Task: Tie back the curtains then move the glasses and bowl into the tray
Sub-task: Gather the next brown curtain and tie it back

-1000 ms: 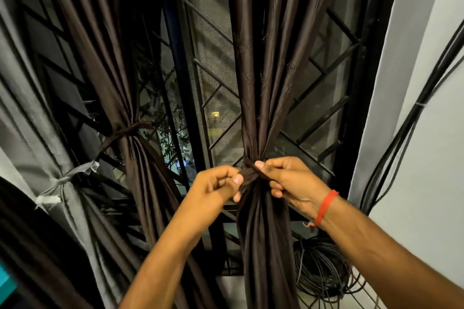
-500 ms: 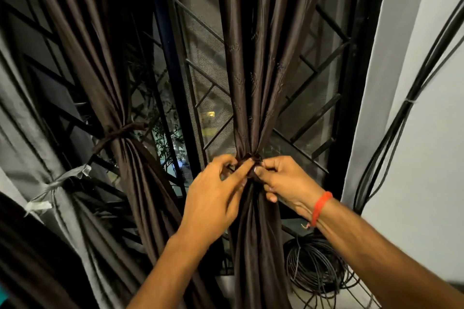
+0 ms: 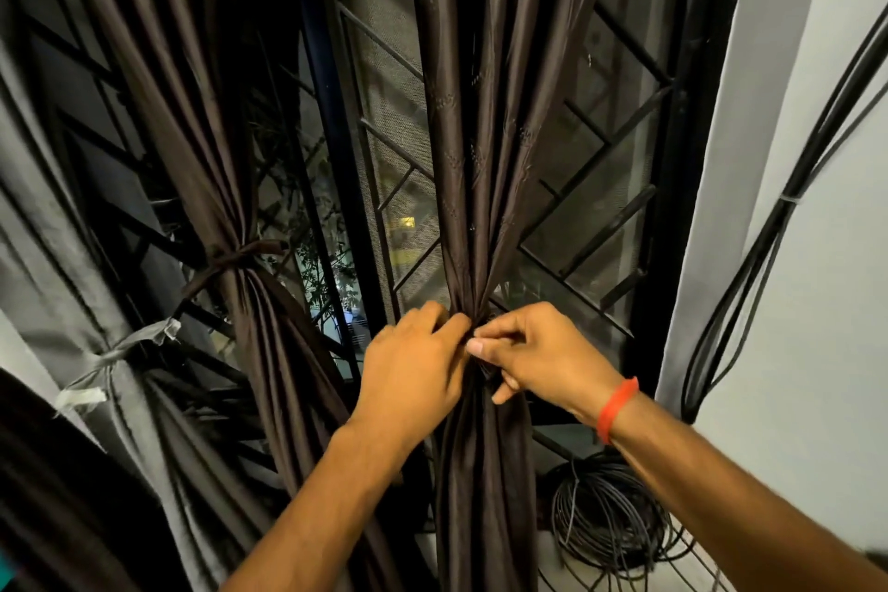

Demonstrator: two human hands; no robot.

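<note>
The fingertips of both hands pinch together at the gathered waist of the right brown curtain, closed on a thin dark tie band that is mostly hidden between them. The left hand covers the knot from the left, knuckles toward the camera; the right hand grips from the right, thumb and forefinger pressed on the fabric, a red wristband on its wrist. The 2 hands touch each other at the knot.

The curtain is glossy, satin-like cloth in long vertical folds, flaring above and below the pinch. Left of it hangs a second brown curtain, already cinched by a brown tie, and further left a grey curtain bound with a pale strip.

Behind the cloth stands a black metal window grille of slanted bars over fine mesh — night outside. A coil of dark cable lies on the sill just right of the curtain's lower part, and black cables run down the white wall.
</note>
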